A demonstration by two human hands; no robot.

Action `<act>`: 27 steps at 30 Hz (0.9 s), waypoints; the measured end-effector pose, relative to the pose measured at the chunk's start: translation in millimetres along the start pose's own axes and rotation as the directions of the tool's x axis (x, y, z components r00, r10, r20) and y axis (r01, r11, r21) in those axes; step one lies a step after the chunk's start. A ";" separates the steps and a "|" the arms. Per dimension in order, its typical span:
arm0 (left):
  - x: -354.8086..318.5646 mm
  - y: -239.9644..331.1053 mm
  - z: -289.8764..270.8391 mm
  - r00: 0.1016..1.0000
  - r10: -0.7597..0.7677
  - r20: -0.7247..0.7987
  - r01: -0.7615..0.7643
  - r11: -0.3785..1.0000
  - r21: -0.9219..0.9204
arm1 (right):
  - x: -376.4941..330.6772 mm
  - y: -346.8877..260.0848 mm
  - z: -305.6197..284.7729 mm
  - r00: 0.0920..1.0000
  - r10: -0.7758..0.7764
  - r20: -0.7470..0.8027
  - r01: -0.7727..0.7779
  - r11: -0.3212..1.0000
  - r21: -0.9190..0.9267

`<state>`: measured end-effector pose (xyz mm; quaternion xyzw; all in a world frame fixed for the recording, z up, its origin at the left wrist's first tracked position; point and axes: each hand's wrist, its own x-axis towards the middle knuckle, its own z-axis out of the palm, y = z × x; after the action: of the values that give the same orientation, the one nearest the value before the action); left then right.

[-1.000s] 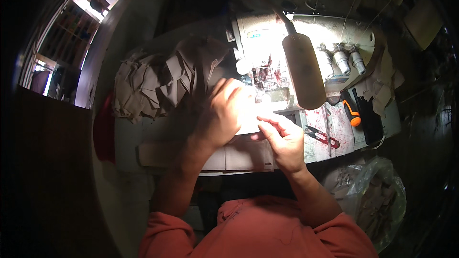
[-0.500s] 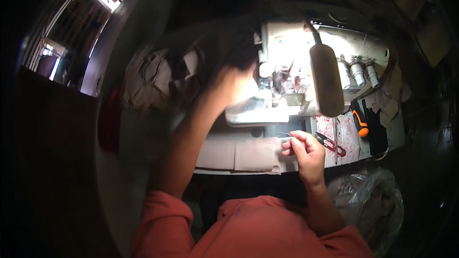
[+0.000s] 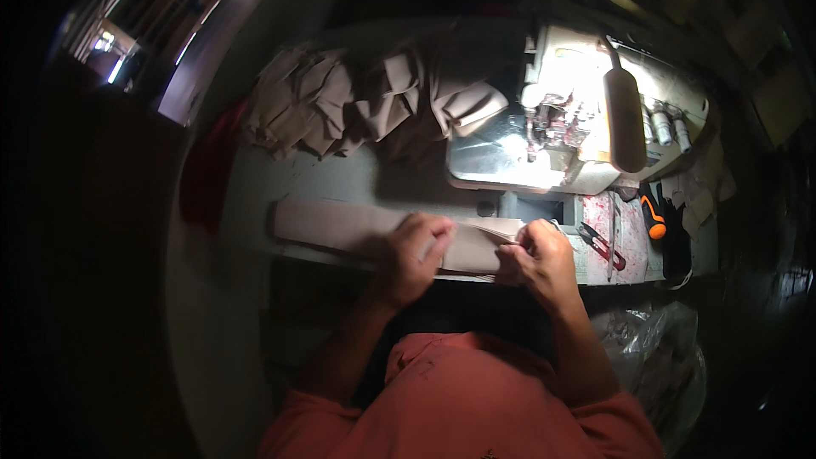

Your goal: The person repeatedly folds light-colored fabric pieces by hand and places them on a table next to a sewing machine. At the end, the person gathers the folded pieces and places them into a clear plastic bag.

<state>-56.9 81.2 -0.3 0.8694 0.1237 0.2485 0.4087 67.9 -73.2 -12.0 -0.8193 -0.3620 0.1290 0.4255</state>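
Observation:
A long strip of beige fabric panels [image 3: 331, 223] lies along the front edge of the worktable. My right hand [image 3: 548, 259] is closed at the strip's right end, thumb and fingers pinching its edge, where layers show. Over the middle of the strip is my left hand [image 3: 412, 259], its fingers curled in toward the thumb; whatever sits between them is hidden. Just beyond stands a sewing machine [image 3: 663, 76], its needle area brightly lit, with a pale flat plate [image 3: 489, 172] on its left side.
Folded beige fabric pieces [image 3: 306, 98] are heaped at the back left. Right of my right hand lie red-handled thread snips [image 3: 603, 246], a thin metal tool [image 3: 612, 234] and an orange-and-black handled tool [image 3: 654, 219]. A clear plastic bag [image 3: 654, 348] hangs below the table's right side.
My left hand has come back from beside the machine to the fabric strip. My right hand, earlier pinching loose thread near the strip's end, now grips the fabric edge. The view has shifted.

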 end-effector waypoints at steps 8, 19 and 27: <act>-19.6 -10.5 27.2 0.991 0.120 0.058 -0.131 0.957 0.258 | -4.8 -6.2 -2.8 0.996 -0.064 -0.055 0.064 0.998 0.005; -30.9 -50.6 -23.3 0.820 -0.573 0.005 -0.111 -0.167 -0.980 | 8.7 -57.6 -3.2 0.967 0.177 0.183 -0.246 0.466 0.850; -9.9 -64.4 -79.3 0.690 -0.556 -0.463 -0.186 0.483 -0.856 | -2.6 -22.6 -0.1 0.914 0.327 0.239 -0.361 0.386 0.849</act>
<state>-108.3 169.4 -10.3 0.3638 0.2301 0.5310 0.7299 55.3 -66.6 5.7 -0.5359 -0.0728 0.3947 0.7428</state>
